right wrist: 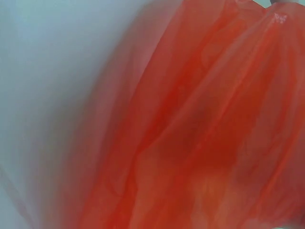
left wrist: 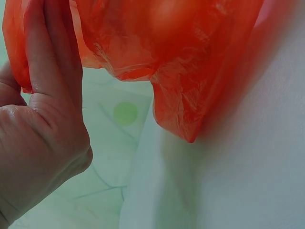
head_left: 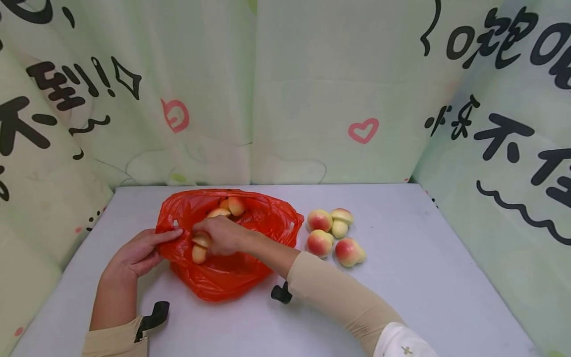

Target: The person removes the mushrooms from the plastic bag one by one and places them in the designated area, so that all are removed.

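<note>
A red plastic bag point(head_left: 250, 277) lies with its mouth spread on the table, left of the middle in the head view. My left hand point(head_left: 138, 250) pinches the bag's left rim between thumb and fingers; in the left wrist view this hand point(left wrist: 47, 109) has red film between thumb and fingers. Inside the mouth, my right hand point(head_left: 223, 235) has its fingers curled at a mushroom point(head_left: 199, 254) with a pale stem; the fingertips are hidden. More mushrooms point(head_left: 235, 206) lie deeper in the bag. Only the bag's red film point(right wrist: 190, 119) fills the right wrist view, the hand unseen.
To the right of the bag, several mushrooms with red and yellow caps point(head_left: 319, 243) sit close together on the white table point(head_left: 401, 297). A pale green curtain with black lettering point(head_left: 308, 99) stands around the back and sides. Black wrist mounts point(head_left: 153, 317) stick out from the sleeves.
</note>
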The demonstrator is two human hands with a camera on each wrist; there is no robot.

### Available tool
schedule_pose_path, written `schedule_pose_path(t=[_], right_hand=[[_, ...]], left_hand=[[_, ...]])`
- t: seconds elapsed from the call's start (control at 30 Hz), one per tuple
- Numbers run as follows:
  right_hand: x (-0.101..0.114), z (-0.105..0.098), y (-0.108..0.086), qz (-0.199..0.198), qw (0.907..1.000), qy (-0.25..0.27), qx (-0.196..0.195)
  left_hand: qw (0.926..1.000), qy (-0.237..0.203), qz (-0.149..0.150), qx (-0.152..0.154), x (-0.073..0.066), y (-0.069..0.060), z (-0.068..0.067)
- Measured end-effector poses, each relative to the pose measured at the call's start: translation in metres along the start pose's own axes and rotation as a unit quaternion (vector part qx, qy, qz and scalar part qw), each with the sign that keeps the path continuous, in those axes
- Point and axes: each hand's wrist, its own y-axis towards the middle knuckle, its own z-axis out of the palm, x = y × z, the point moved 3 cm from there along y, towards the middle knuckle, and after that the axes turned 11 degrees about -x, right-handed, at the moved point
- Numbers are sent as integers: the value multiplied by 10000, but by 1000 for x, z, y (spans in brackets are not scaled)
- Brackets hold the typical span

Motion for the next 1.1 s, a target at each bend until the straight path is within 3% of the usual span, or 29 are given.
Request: schedule_pose_path(t=[0.8, 1.1], right_hand=[[4, 7, 3, -249, 9987, -426, -119], [-2, 8, 2, -274, 9991, -231, -224]], left_hand=[[10000, 62, 41, -40, -1, -1, 0], [9998, 131, 113, -17, 0, 0, 0]])
